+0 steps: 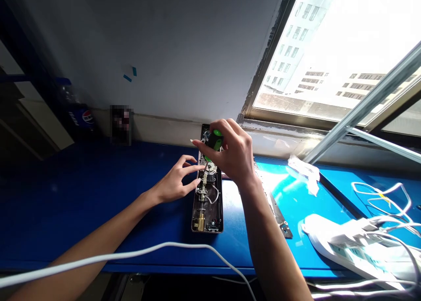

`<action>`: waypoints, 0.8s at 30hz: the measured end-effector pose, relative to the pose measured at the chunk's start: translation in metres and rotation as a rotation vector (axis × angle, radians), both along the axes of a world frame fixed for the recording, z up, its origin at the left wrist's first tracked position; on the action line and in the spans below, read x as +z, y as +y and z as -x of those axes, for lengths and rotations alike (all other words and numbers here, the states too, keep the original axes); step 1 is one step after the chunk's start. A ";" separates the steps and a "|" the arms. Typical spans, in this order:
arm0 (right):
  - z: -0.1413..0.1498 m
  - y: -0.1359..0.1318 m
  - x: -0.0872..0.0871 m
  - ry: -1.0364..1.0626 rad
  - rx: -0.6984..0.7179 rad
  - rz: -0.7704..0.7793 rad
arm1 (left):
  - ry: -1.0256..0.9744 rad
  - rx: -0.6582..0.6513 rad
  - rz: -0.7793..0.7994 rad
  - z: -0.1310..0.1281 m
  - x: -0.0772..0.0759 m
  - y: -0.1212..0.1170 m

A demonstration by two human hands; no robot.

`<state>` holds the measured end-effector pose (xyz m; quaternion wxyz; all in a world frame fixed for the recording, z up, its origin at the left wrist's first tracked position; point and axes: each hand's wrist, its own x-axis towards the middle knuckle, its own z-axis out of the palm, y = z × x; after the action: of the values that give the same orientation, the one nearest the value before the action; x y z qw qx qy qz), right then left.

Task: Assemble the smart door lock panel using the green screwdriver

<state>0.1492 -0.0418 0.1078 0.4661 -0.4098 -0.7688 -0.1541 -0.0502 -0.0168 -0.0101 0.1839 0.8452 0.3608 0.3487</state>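
Observation:
A long dark housing (210,211) lies lengthwise on the blue table, its inside showing metal parts, a brass cylinder (201,222) and a looped white wire (214,196). My right hand (235,150) is closed around the green and black handle of a screwdriver (215,139). The screwdriver tilts, its thin shaft pointing down into the middle of the housing; the very tip is hard to make out. My left hand (176,180) rests at the housing's left side with fingers spread, the fingertips touching the edge and the parts near the shaft.
A white power strip (345,244) with plugs and cables sits at the right. A flat metal plate (279,215) lies beside my right forearm. One white cable (158,247) crosses the front. Clear plastic (304,171) lies below the window; a Pepsi bottle (79,112) stands back left.

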 end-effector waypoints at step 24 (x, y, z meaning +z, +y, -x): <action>-0.016 -0.001 0.045 -0.209 0.282 0.373 | -0.168 -0.165 0.348 -0.002 -0.007 0.007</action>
<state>0.1650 -0.0430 0.1533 0.3173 -0.3594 -0.8775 0.0153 -0.0484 -0.0102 -0.0169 0.3845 0.7953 0.3287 0.3340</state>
